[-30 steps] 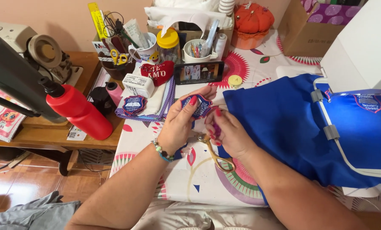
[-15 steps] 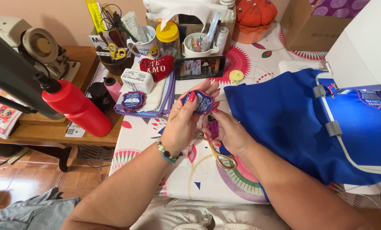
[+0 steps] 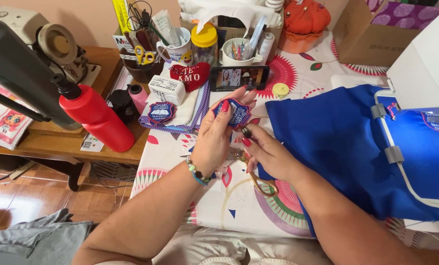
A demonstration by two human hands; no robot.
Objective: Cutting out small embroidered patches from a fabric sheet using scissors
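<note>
Red bottle [image 3: 97,119]: lies tilted on the wooden side table at the far left, cap toward the sewing machine [image 3: 18,59], well apart from both hands.
Spare patch [image 3: 161,112]: a second embroidered badge rests flat on the folded cloth stack, just left of the raised hand and not touched.
Left hand [image 3: 214,140]: raised over the patterned tablecloth [image 3: 239,206], fingers curled shut round the blue patch, thumb on its near face and red-nailed fingertips over its top edge.
Blue patch [image 3: 237,112]: a shield-shaped badge pinched in the left hand, held upright with its face toward the person, up and slightly right of that hand's palm; its long axis runs roughly near to far. It sits just left of the blue fabric's edge without touching it.
Right hand [image 3: 268,152]: immediately below and to the right of the patch, nearer the fabric; fingers drawn together with the fingertips meeting the patch's lower edge, seemingly picking at it.
Scissors [image 3: 258,179]: gold-handled, partly under the right hand; whether that hand grips them I cannot tell.
Blue fabric [image 3: 337,142]: spread to the right, clamped in an embroidery hoop [image 3: 401,162] under the white machine.
</note>
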